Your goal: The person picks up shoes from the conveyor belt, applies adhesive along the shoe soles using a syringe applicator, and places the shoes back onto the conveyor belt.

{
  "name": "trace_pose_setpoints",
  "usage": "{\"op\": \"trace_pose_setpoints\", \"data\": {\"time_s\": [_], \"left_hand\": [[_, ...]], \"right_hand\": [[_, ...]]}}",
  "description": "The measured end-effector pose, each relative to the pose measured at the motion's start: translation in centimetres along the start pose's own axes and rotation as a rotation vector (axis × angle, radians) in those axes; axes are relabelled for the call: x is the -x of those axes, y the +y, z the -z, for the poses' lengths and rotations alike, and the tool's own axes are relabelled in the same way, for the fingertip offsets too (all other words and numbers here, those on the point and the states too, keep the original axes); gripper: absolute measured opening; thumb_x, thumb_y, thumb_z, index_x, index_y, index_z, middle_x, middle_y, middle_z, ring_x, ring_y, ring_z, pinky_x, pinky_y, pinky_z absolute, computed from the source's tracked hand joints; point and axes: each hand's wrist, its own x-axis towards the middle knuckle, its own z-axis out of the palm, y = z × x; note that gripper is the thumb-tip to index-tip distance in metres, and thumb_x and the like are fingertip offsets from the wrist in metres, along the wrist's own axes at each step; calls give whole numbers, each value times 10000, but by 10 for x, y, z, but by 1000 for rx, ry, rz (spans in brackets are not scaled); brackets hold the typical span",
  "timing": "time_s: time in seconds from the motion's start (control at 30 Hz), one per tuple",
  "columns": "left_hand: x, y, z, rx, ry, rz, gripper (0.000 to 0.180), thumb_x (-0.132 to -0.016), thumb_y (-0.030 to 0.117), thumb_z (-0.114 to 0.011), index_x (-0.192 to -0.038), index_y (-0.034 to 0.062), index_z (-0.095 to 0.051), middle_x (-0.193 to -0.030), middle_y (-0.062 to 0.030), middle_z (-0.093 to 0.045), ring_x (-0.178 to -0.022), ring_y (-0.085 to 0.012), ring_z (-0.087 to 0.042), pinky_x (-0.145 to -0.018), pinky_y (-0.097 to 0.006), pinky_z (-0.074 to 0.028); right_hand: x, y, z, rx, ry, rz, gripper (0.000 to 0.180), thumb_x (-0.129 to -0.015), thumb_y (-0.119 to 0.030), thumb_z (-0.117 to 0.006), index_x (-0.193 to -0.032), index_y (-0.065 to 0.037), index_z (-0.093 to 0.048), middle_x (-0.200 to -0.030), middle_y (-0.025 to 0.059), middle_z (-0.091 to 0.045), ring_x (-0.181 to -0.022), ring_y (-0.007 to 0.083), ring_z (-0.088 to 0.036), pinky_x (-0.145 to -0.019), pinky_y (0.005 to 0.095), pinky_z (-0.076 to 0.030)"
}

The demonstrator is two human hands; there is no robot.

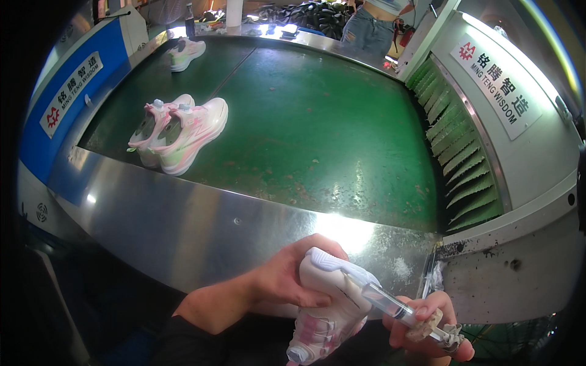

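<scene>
My left hand is closed round a white and pink sneaker, tilted with its pale sole facing up and away. In my right hand is a clear plastic syringe, its barrel slanting up to the left. The syringe's front end meets the shoe near the edge of the sole; whether the tip touches cannot be made out. Crumpled, dirty beige wrapping covers the plunger end between my fingers. Both hands are in front of the conveyor's metal edge.
A pair of similar sneakers stands on the green conveyor belt at left, with another shoe farther back. Green strip curtains hang at a machine opening on the right. A person stands beyond, near a pile of dark pieces.
</scene>
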Motion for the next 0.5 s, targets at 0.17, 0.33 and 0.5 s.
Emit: {"op": "trace_pose_setpoints", "data": {"time_s": [0.17, 0.33, 0.5], "left_hand": [[-1, 0, 0, 33, -18, -26, 602, -614, 8, -788, -1139, 57, -499, -1104, -150, -572, -1064, -246, -553, -916, -384, -442], [0, -2, 0, 14, -6, -33, 604, -611, 16, -794, -1137, 54, -500, -1106, -149, -573, -1068, -247, -553, -918, -386, -441], [-1, -1, -2, 43, 15, -17, 606, -609, 35, -807, -1131, 50, -500, -1105, -152, -576, -1065, -252, -556, -919, -392, -440]], "right_hand": [[-3, 1, -1, 6, 1, 4, 724, -762, -668, -570, -1133, -55, -460, -768, 230, -616, -717, 245, -477, -696, 365, -363], [-3, 1, -1, 9, 1, 4, 723, -765, -665, -569, -1130, -50, -468, -781, 236, -620, -725, 251, -485, -700, 362, -366], [1, -1, -1, 21, 15, 4, 718, -762, -654, -585, -1127, -45, -477, -798, 242, -624, -743, 253, -488, -703, 361, -367]]}}
